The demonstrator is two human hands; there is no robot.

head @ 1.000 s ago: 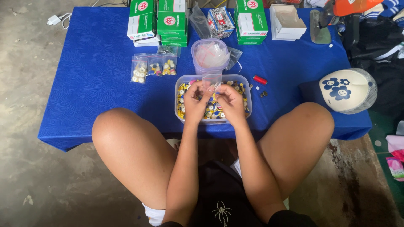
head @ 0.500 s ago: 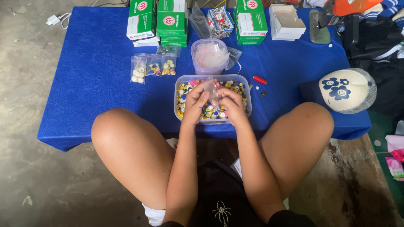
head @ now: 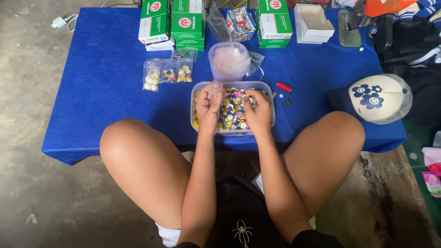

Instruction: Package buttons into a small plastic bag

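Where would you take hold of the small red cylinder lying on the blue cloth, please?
Pinch the red cylinder across its middle, from above. It lies flat on the blue cloth right of the clear tub of buttons, with its long sides free; the tub wall blocks a low approach from the left.

The left hand [head: 209, 109] and right hand [head: 257, 110] cover much of the clear tub [head: 271, 98] at centre frame, hiding the small coloured pieces [head: 232, 115] beneath them. What the fingers pinch is too small to tell. Green boxes [head: 186, 20] and an orange thing [head: 386, 5] are cut off by the top edge.
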